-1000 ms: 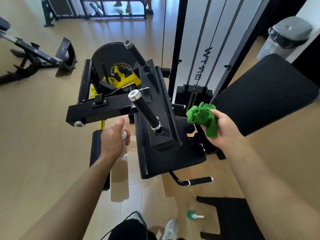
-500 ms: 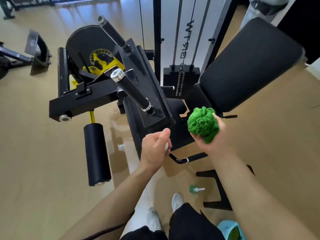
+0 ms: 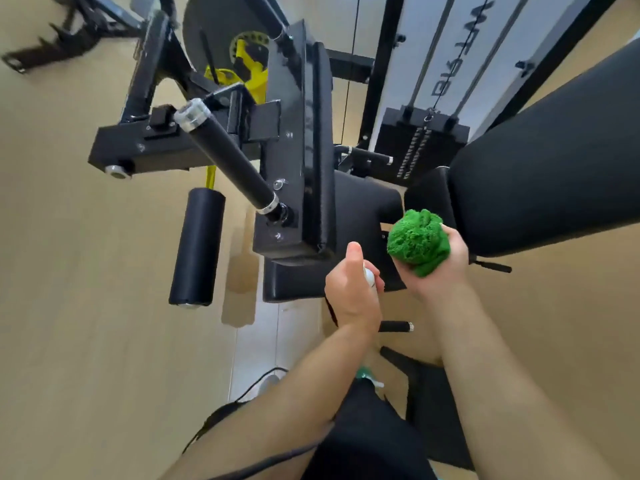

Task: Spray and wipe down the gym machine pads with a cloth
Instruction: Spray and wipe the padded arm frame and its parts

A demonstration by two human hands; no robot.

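While your left hand (image 3: 353,296) curls round the small white spray bottle (image 3: 370,276), of which the head view shows only the top, you hold it just over the near edge of the seat pad (image 3: 367,202), thumb raised, likely so the nozzle faces that pad. Your right hand (image 3: 452,268) clamps the green cloth (image 3: 417,244) in a bunched wad just right of the seat pad, in front of the back pad (image 3: 554,161), which leaves it ready to wipe once spray lands. Your two hands are near each other but not touching. Left of the seat pad hangs the roller pad (image 3: 197,247), and the grip bar (image 3: 228,161) juts out above that. Spraying the seat pad looks like the step in hand. You cannot tell from here whether the pad is wet yet.
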